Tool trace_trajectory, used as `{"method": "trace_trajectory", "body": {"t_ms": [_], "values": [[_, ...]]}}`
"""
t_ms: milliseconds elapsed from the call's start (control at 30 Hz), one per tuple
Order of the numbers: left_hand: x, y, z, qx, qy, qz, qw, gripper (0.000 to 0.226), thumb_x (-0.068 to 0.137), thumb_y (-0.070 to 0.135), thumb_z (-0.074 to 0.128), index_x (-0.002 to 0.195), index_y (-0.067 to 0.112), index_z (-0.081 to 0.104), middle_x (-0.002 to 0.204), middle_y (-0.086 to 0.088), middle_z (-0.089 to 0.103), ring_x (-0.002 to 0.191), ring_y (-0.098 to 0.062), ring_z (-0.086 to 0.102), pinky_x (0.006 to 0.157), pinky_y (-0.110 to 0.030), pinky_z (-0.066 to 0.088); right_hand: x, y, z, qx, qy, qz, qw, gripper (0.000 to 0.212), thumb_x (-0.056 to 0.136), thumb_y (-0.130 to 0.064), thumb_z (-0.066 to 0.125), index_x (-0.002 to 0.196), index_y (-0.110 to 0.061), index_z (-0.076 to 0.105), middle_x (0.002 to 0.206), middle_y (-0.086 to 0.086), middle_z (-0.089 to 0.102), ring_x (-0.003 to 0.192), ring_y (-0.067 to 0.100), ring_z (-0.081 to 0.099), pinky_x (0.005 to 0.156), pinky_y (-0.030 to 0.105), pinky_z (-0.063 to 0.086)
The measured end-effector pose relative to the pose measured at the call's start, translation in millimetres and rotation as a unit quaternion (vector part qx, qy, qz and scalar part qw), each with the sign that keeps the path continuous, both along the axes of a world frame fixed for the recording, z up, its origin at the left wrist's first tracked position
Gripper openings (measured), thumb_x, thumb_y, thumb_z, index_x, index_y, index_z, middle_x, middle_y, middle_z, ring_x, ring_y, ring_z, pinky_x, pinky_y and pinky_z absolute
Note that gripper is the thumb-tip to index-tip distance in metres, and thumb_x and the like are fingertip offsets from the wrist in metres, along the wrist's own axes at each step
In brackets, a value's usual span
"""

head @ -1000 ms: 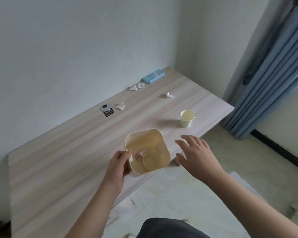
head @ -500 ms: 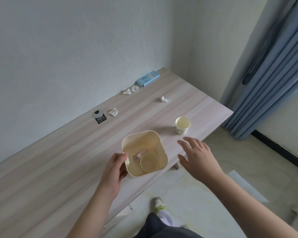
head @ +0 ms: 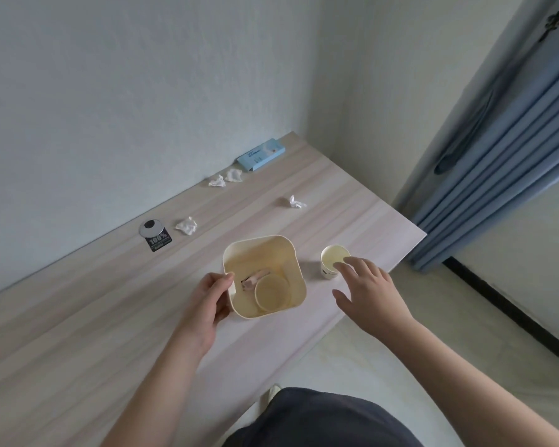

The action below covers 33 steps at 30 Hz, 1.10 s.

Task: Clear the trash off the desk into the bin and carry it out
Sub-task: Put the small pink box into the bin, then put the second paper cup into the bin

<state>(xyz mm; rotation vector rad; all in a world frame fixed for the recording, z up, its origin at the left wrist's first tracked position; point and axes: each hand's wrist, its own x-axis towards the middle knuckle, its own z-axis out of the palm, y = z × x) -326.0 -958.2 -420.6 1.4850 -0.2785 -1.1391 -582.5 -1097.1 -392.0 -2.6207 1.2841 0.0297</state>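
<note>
Cream bin [head: 265, 282] stands upright on the desk [head: 78, 317] near its front edge. Left hand [head: 207, 301] grips the bin's left wall, thumb at the rim, fingers [head: 221, 309] wrapped around the outside. Inside the bin: a paper cup [head: 272, 292] lying at the bottom and a small pinkish scrap [head: 254, 280] beside it. Right hand [head: 368, 291] is over the desk edge, fingers spread and loose, holding nothing; fingertips [head: 349, 261] sit at the rim of an upright paper cup [head: 333, 261] just right of the bin, contact unclear. Crumpled tissues remain on the desk: one [head: 187, 225] near a black sticker [head: 157, 241], two [head: 225, 179] by the wall beside a blue tissue pack [head: 261, 154], one [head: 295, 202] further right. Blue curtain [head: 497, 150] at right.
</note>
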Motion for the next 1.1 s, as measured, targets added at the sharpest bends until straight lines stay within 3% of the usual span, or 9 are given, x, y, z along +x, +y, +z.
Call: {"method": "trace_trajectory", "body": {"t_ms": [133, 267, 367, 533, 667, 833, 1000, 1100], "values": [[0, -17, -2, 0.005, 0.005, 0.0, 1.0, 0.025, 0.073, 0.039, 0.069, 0.074, 0.02, 0.052, 0.065, -0.001, 0.058, 0.063, -0.015, 0.055, 0.061, -0.031, 0.042, 8, -22, -7, 0.012, 0.005, 0.009, 1.0, 0.05, 0.089, -0.039, 0.054, 0.135, -0.02, 0.045, 0.14, 0.002, 0.045, 0.13, 0.026, 0.039, 0.104, 0.037, 0.032], [-4, -30, -5, 0.027, -0.002, 0.017, 1.0, 0.025, 0.066, 0.044, 0.073, 0.066, 0.026, 0.056, 0.074, -0.01, 0.049, 0.071, -0.021, 0.047, 0.063, -0.035, 0.036, 19, -48, -16, 0.016, -0.026, 0.031, 0.999, 0.047, 0.089, -0.035, 0.055, 0.132, -0.018, 0.05, 0.138, 0.003, 0.048, 0.128, 0.026, 0.041, 0.104, 0.038, 0.033], [-12, -40, -6, 0.046, -0.005, 0.037, 0.998, 0.023, 0.07, 0.041, 0.071, 0.067, 0.025, 0.055, 0.075, -0.008, 0.054, 0.072, -0.021, 0.051, 0.066, -0.035, 0.039, 29, -69, -31, 0.028, -0.033, 0.062, 0.997, 0.052, 0.089, -0.036, 0.054, 0.138, -0.019, 0.046, 0.142, 0.004, 0.045, 0.132, 0.026, 0.038, 0.106, 0.039, 0.03], [-22, -51, -1, 0.06, -0.032, 0.112, 0.991, 0.023, 0.08, 0.034, 0.068, 0.074, 0.019, 0.051, 0.066, -0.003, 0.048, 0.058, -0.013, 0.045, 0.055, -0.03, 0.029, 35, -103, -61, 0.072, 0.068, 0.139, 0.985, 0.076, 0.087, -0.047, 0.057, 0.149, -0.027, 0.018, 0.156, 0.005, 0.017, 0.143, 0.027, 0.014, 0.112, 0.043, 0.022], [-29, -56, -1, 0.059, -0.022, 0.154, 0.986, 0.021, 0.092, 0.024, 0.062, 0.074, 0.018, 0.05, 0.055, 0.005, 0.051, 0.05, -0.006, 0.047, 0.056, -0.031, 0.029, 31, -125, -80, 0.075, 0.157, 0.178, 0.969, 0.083, 0.084, -0.052, 0.06, 0.149, -0.032, 0.013, 0.158, 0.006, 0.006, 0.145, 0.03, 0.006, 0.112, 0.049, 0.021], [-43, -58, -1, 0.06, -0.029, 0.194, 0.979, 0.022, 0.094, 0.022, 0.059, 0.076, 0.016, 0.049, 0.048, 0.008, 0.042, 0.045, -0.008, 0.038, 0.051, -0.027, 0.028, 27, -141, -80, 0.141, 0.148, 0.185, 0.961, 0.072, 0.087, -0.041, 0.06, 0.146, -0.034, 0.019, 0.145, 0.004, 0.029, 0.125, 0.029, 0.04, 0.098, 0.041, 0.041], [-55, -60, 5, 0.052, -0.041, 0.207, 0.976, 0.022, 0.096, 0.018, 0.055, 0.078, 0.012, 0.045, 0.044, 0.01, 0.039, 0.038, -0.004, 0.035, 0.04, -0.02, 0.025, 38, -160, -30, 0.138, 0.036, 0.192, 0.971, 0.072, 0.083, -0.042, 0.062, 0.145, -0.032, 0.026, 0.138, 0.003, 0.039, 0.116, 0.028, 0.048, 0.095, 0.039, 0.043], [-61, -60, 9, 0.064, -0.075, 0.214, 0.972, 0.019, 0.095, 0.019, 0.058, 0.08, 0.011, 0.048, 0.045, 0.01, 0.04, 0.04, -0.004, 0.035, 0.042, -0.022, 0.025, 45, -170, 12, 0.105, -0.043, 0.227, 0.967, 0.073, 0.08, -0.041, 0.067, 0.143, -0.03, 0.031, 0.135, 0.002, 0.042, 0.112, 0.028, 0.052, 0.092, 0.039, 0.045]]}}
